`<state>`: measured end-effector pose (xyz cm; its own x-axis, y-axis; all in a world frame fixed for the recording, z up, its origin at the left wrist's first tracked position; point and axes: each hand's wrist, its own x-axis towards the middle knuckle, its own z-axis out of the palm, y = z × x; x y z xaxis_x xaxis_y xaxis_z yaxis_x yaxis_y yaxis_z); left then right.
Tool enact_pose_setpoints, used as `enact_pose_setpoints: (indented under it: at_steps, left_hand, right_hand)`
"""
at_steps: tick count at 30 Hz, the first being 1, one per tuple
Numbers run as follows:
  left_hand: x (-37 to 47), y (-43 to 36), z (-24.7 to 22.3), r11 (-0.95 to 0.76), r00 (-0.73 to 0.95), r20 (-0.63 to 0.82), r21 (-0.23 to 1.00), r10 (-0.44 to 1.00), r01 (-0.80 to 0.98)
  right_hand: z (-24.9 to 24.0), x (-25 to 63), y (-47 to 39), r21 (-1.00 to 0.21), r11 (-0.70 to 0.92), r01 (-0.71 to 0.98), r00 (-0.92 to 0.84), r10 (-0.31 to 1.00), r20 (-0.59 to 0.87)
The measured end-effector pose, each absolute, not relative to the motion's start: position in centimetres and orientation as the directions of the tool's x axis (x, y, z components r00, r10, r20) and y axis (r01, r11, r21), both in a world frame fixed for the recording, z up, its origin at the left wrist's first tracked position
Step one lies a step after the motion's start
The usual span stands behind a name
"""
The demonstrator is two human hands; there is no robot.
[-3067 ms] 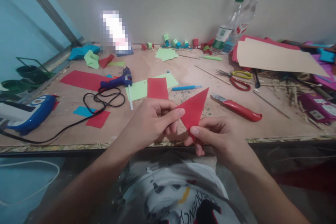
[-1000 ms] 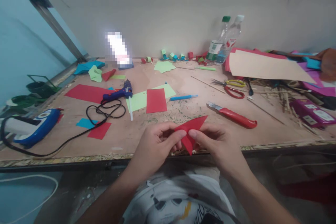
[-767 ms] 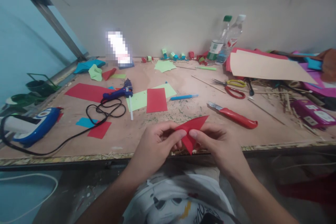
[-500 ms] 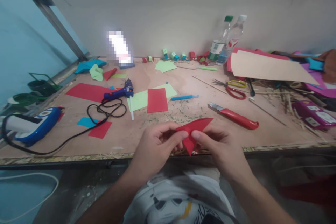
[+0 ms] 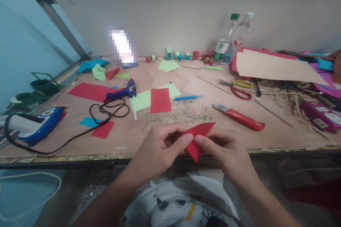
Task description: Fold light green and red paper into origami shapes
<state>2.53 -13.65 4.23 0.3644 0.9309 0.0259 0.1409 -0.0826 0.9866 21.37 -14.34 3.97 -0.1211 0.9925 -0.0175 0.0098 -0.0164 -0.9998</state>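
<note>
My bare left hand (image 5: 165, 147) and right hand (image 5: 226, 145) both pinch a pointed red paper piece (image 5: 198, 129), already partly folded but not pressed flat, by the near edge of the brown wooden table (image 5: 87, 147), while beyond, a red paper rectangle (image 5: 161, 100) lies unfolded.

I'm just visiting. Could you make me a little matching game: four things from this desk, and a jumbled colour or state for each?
Things:
1. folded paper
2. glue gun
3. scissors
4. knife

Colour or state:
A. one yellow handle, one red
B. all-red handle
C. held by left hand and right hand
D. mostly blue

Pairs: 1-C, 2-D, 3-A, 4-B
</note>
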Motion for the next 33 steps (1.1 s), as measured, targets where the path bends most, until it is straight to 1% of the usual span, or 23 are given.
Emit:
enact_pose_setpoints:
  at_steps: [1,3,5,8,10,12,14,16,18,20,22,23,24,26,28,29,31,33]
  left_hand:
    - [2.5,-13.6,4.2,-0.107,0.374,0.037,0.980,0.927,0.166]
    - [2.5,-13.6,4.0,-0.144,0.343,0.070,0.970,0.937,0.194]
    - [2.8,-13.8,3.5,-0.145,0.272,0.094,0.975,0.958,0.171]
    - [3.1,-13.8,3.2,-0.094,0.209,0.070,0.990,0.975,0.106]
    - [3.1,-13.6,3.4,-0.068,0.237,0.046,0.994,0.970,0.085]
    - [3.3,-13.3,3.9,-0.059,0.298,0.035,0.996,0.954,0.072]
    - [3.5,-12.9,4.4,-0.095,0.327,0.066,0.993,0.943,0.073]
    - [3.7,-12.4,4.7,-0.141,0.285,0.110,0.986,0.952,0.090]
    - [3.5,-11.8,4.8,-0.124,0.160,0.113,0.990,0.981,0.063]
    - [3.0,-11.0,4.9,-0.116,-0.052,0.113,0.992,0.992,-0.058]
    - [2.2,-10.1,4.9,-0.222,-0.284,0.164,0.957,0.945,-0.185]
    - [1.9,-9.9,4.9,-0.264,-0.330,0.186,0.941,0.926,-0.211]
    - [1.7,-9.8,4.9,-0.257,-0.324,0.180,0.942,0.929,-0.213]
    - [1.7,-10.2,4.8,-0.129,-0.174,0.097,0.974,0.980,-0.186]
    - [2.4,-11.2,4.6,-0.014,-0.064,0.005,0.988,0.998,-0.151]
    - [2.8,-11.7,4.5,0.044,-0.004,-0.045,0.988,0.999,-0.145]
    - [3.5,-12.6,4.4,0.121,0.099,-0.109,0.985,0.989,-0.121]
    - [3.7,-12.8,4.4,0.113,0.128,-0.100,0.988,0.987,-0.103]
  right_hand:
    - [4.0,21.3,-14.3,-1.000,-0.021,0.018,-0.134,0.991,-0.023]
    - [4.0,21.3,-14.3,-0.999,-0.042,0.012,-0.151,0.988,-0.043]
    - [3.9,21.3,-14.3,-0.999,-0.051,-0.007,-0.138,0.989,-0.049]
    - [3.7,21.2,-14.4,-1.000,-0.023,0.003,-0.102,0.995,-0.023]
    - [3.6,21.2,-14.5,-0.999,-0.014,0.050,-0.121,0.992,-0.020]
    - [3.7,21.1,-14.4,-0.994,-0.005,0.107,-0.182,0.983,-0.024]
    - [3.8,21.1,-14.4,-0.988,0.022,0.152,-0.240,0.971,-0.015]
    - [4.0,21.0,-14.5,-0.986,0.041,0.164,-0.260,0.966,-0.003]
    - [4.0,21.1,-14.8,-0.985,0.032,0.172,-0.257,0.966,-0.013]
    - [3.8,21.4,-15.2,-0.978,0.023,0.209,-0.267,0.963,-0.035]
    - [3.5,21.9,-15.5,-0.967,0.009,0.253,-0.279,0.958,-0.064]
    - [3.2,22.2,-15.6,-0.966,0.002,0.258,-0.275,0.959,-0.072]
    - [3.0,22.4,-15.6,-0.971,-0.007,0.240,-0.256,0.964,-0.070]
    - [2.8,22.5,-15.5,-0.988,-0.010,0.154,-0.171,0.985,-0.036]
    - [3.0,22.2,-15.1,-0.998,0.006,0.064,-0.099,0.995,-0.001]
    - [3.2,21.9,-15.0,-0.999,0.016,0.042,-0.103,0.995,0.012]
    - [3.7,21.1,-14.7,-0.997,0.048,0.057,-0.188,0.981,0.036]
    - [4.2,20.5,-14.6,-0.992,0.084,0.096,-0.259,0.964,0.056]
